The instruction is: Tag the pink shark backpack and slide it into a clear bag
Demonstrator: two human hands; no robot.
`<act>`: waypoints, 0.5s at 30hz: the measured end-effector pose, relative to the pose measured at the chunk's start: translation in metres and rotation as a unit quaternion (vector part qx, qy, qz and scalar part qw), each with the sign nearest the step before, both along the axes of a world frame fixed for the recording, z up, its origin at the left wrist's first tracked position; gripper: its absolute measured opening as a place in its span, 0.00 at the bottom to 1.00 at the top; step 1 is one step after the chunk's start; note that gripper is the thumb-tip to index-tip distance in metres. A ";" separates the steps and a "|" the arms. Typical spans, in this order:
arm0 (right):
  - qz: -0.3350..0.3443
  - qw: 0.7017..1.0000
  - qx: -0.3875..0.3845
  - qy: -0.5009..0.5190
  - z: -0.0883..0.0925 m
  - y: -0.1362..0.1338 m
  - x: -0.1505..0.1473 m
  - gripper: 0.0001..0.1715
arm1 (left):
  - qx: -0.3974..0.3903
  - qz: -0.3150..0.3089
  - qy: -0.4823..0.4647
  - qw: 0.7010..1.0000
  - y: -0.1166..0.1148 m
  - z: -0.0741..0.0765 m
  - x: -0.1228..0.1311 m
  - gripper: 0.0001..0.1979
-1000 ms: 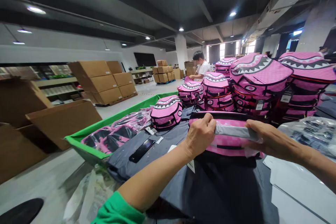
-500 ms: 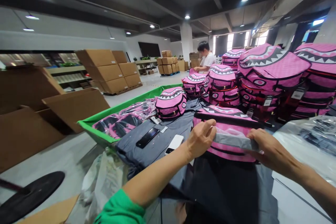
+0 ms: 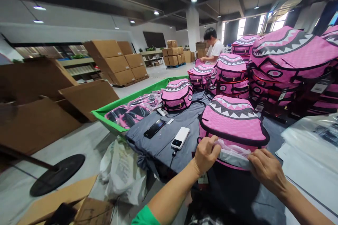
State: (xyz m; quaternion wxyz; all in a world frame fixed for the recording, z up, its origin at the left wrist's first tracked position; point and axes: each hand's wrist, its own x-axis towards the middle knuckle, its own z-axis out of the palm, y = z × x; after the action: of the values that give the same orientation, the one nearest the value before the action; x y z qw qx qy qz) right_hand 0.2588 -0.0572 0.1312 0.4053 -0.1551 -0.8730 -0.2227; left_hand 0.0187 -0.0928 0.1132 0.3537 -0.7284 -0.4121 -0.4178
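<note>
Left hand (image 3: pixel 207 153) and right hand (image 3: pixel 265 168) each pinch the clear bag (image 3: pixel 233 155) edge at the backpack's (image 3: pixel 232 121) 6 o'clock side, on the worktop (image 3: pixel 169 132). Keep both grips level and the film taut to avoid snagging.

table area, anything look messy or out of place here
Mostly orderly. A white power bank and black phone lie loose on the grey cloth among pink backpacks; crumpled plastic bags hang off the table's near corner.

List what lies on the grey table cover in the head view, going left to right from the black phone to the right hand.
Black phone → white power bank → left hand → clear plastic bag edge → right hand.
</note>
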 end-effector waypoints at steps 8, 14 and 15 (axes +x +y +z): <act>-0.020 0.999 -0.041 0.025 -0.084 0.004 0.024 0.11 | -0.153 -0.118 0.055 0.980 -0.018 -0.102 0.009 0.27; -0.010 0.983 -0.172 -0.063 -0.060 -0.001 0.042 0.15 | -0.184 -0.081 -0.041 0.979 -0.018 -0.082 0.010 0.11; -0.016 0.983 -0.166 -0.074 -0.056 0.003 0.041 0.11 | -0.187 -0.071 -0.033 0.979 -0.017 -0.076 0.010 0.10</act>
State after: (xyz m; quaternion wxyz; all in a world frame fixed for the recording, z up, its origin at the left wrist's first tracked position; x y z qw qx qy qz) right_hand 0.2995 -0.0546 0.0753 0.3048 -0.2173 -0.9228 -0.0915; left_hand 0.0291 -0.1099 0.0373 0.1675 -0.7947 -0.4417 -0.3811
